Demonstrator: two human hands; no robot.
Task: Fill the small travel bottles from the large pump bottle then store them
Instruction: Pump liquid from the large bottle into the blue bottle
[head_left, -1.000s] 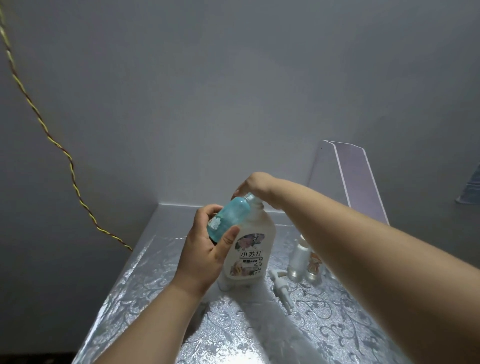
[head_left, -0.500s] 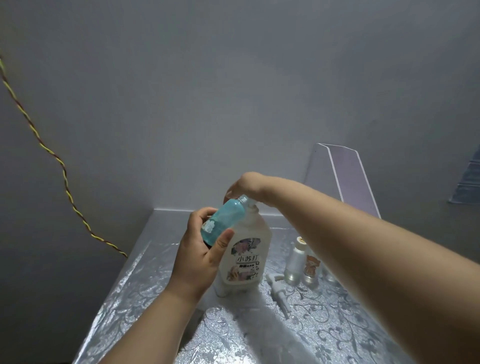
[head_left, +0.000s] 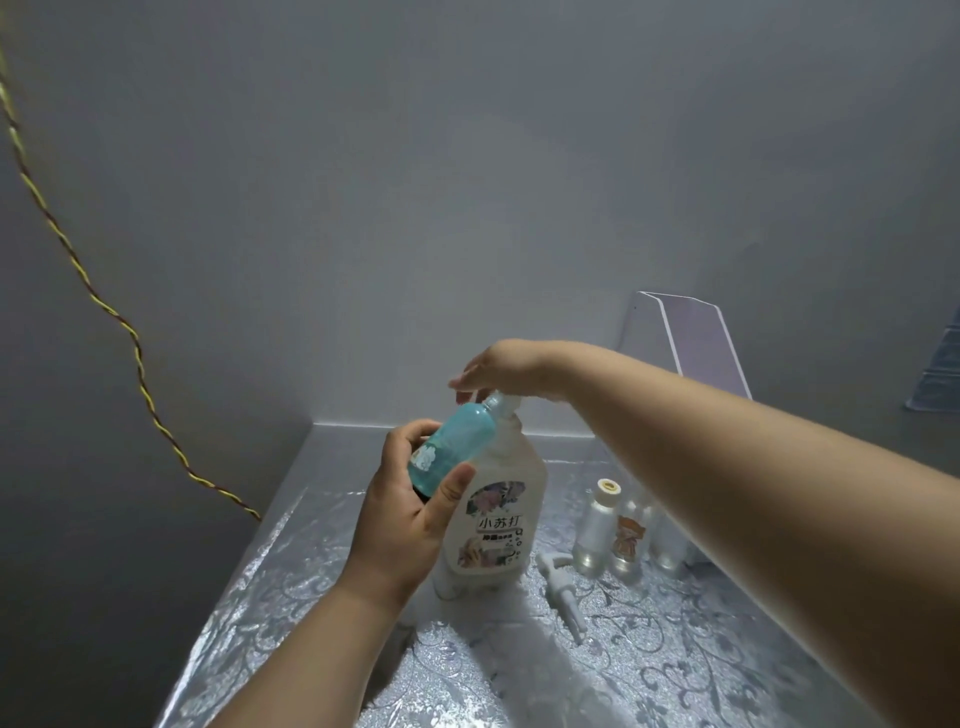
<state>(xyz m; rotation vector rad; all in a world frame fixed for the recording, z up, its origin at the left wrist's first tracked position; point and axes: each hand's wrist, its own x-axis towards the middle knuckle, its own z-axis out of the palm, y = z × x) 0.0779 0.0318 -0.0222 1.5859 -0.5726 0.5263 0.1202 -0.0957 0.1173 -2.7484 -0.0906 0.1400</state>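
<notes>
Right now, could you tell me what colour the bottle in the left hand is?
Teal bottle with a white sticker, best seen in the head view.

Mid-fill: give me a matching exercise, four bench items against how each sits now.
Items:
1. small teal travel bottle
2. large white pump bottle with floral label
3. loose white plastic pump head
4. small clear bottle with cream cap
States:
A. lying flat on the table
B. tilted, gripped by the left hand
C. upright, beneath the right hand
D. upright, beside other clear bottles
Pairs: 1-B, 2-C, 3-A, 4-D.
</notes>
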